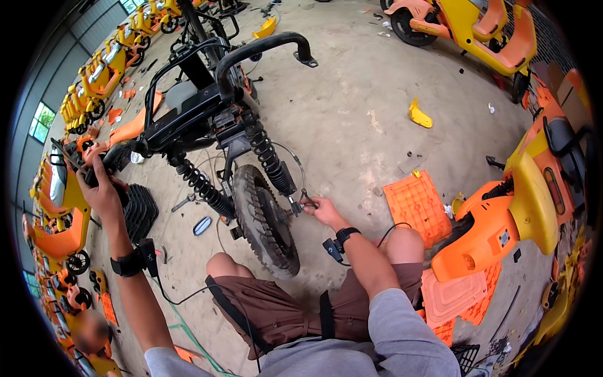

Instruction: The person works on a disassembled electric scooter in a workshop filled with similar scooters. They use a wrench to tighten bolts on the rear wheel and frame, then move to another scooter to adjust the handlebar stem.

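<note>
A stripped black scooter frame [188, 116] stands in front of me, its knobby wheel [264, 220] between my knees. Two coil-spring shock absorbers [269, 154] flank the wheel. My right hand [326, 212] pinches the lower end of a thin looped cable [302, 173], beside the metal lower mount of the right shock and close to the wheel's axle. My left hand [103, 191] is raised at the far left, next to the frame's dark end. Its fingers curl around something dark that I cannot make out.
Orange panels [414, 204] lie on the concrete at the right, beside an orange and yellow scooter body [502, 226]. A wrench [183, 202] and a blue-white oval item [201, 225] lie left of the wheel. A yellow piece [420, 114] lies farther off. Rows of scooters [94, 88] line the left.
</note>
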`<state>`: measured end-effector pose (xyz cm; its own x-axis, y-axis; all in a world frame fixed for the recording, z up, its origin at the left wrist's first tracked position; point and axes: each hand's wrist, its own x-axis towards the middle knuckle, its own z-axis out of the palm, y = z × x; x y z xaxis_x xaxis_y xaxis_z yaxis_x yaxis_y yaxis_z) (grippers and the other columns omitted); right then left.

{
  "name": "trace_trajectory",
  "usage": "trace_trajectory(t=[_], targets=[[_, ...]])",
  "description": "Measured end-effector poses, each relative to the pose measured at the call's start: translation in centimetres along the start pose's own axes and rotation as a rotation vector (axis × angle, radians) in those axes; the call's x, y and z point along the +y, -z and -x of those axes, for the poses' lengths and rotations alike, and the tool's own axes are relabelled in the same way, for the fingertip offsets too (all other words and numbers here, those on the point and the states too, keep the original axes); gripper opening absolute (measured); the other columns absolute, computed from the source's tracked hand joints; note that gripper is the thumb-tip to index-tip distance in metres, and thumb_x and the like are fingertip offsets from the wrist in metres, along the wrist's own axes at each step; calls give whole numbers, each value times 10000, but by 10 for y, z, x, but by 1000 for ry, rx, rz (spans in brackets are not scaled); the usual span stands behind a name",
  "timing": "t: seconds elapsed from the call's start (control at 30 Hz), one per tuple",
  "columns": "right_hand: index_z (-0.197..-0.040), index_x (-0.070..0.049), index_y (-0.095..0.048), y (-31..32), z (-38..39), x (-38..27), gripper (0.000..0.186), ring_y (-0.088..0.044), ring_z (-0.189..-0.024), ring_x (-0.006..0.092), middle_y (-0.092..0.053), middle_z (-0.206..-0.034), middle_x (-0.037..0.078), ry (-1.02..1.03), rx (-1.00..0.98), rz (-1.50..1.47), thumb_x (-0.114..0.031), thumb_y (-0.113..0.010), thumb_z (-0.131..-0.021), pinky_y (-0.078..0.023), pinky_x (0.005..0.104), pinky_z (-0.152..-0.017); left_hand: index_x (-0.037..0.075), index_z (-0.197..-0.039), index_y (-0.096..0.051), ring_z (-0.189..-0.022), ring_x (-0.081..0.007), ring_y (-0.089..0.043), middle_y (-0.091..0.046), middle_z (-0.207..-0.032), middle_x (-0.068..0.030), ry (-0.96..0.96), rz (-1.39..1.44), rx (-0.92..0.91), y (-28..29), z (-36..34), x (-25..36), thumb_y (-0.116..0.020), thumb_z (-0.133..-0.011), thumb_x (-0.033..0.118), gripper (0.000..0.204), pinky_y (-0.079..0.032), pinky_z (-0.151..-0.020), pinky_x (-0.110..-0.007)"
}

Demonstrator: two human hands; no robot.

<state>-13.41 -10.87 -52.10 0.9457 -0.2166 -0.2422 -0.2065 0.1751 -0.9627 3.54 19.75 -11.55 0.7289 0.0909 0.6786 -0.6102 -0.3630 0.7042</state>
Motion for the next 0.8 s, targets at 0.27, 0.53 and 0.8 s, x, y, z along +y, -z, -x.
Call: trace_trajectory(t=[0.27, 0.53, 0.8], targets=[[-1019, -22, -628, 8, -6, 13, 254, -583, -904, 124, -646, -938, 57, 87, -2, 24, 20, -626, -768, -450, 270, -800, 36, -952, -443, -351, -103, -462, -476, -621, -49, -20, 64, -15, -9, 1, 1, -545, -908, 244, 236, -353, -317, -229], [-1046, -39, -643, 4, 2, -1, 287, -598, -880, 133, -660, -950, 79, 8, 1, 19, -38, -669, -760, -452, 270, -797, 41, -964, -454, -376, -106, -470, -516, -622, -55, 12, 46, 23, -9, 7, 7, -574, -890, 278, 275, -368, -344, -234], [-1016, -25, -656, 9, -6, -11, 250, -595, -841, 125, -668, -930, 73, -55, 3, 88, -98, -680, -778, -464, 267, -758, 46, -930, -484, -422, -81, -471, -498, -578, -12, 38, -11, 59, -9, 5, 9, -575, -890, 290, 263, -359, -382, -208]])
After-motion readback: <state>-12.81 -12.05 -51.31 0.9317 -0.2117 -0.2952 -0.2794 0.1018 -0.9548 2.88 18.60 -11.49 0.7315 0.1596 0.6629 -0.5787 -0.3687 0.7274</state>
